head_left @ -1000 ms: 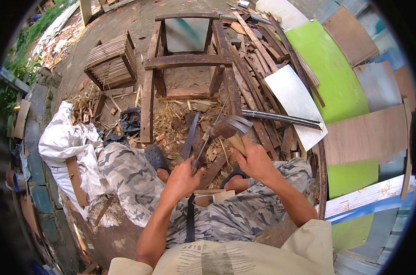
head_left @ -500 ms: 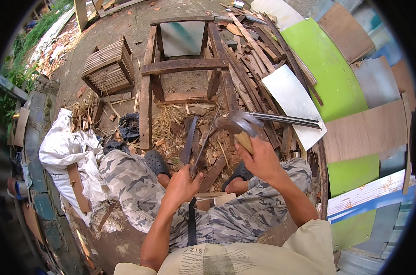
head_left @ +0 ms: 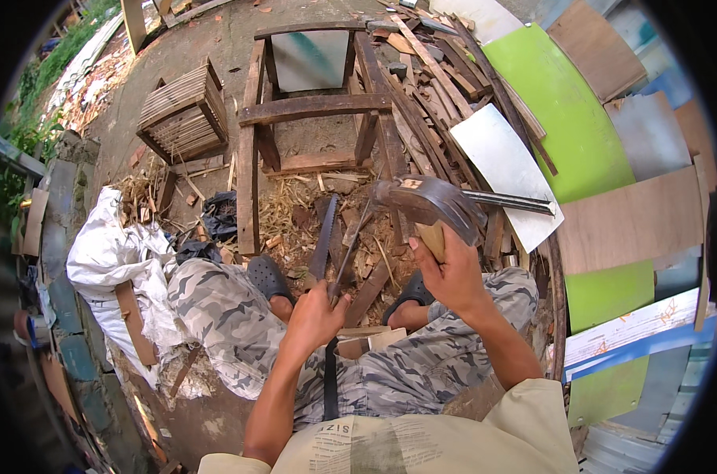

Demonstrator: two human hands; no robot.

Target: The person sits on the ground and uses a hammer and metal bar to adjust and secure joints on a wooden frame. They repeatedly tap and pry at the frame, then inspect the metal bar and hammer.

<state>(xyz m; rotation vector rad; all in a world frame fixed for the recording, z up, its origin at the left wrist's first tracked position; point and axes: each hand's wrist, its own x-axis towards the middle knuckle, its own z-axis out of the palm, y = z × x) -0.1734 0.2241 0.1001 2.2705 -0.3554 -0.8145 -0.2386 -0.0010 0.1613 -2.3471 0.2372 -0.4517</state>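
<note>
My right hand [head_left: 455,272] is closed around the wooden handle [head_left: 433,239] of a claw hammer. The hammer's dark steel head [head_left: 422,197] is raised in front of me, its claw to the right. Lower and to the left, my left hand [head_left: 317,312] is closed on a thin dark rod [head_left: 349,257] that slants up and away to the right. The rod's far end passes near or behind the hammer head; I cannot tell whether they touch. Just beyond my left knuckles is a toothed saw blade [head_left: 324,237]; its handle end is hidden by the hand.
A dark wooden frame [head_left: 315,109] lies ahead, beside a slatted wooden stool [head_left: 183,114]. Scrap wood [head_left: 445,87] is piled to the right, near a white sheet [head_left: 505,170] and green panels [head_left: 560,110]. A white sack [head_left: 121,257] sits left. Wood chips cover the ground.
The hammer head has come closer and slightly to the right, and its handle has tilted. My left hand and the rod have barely moved.
</note>
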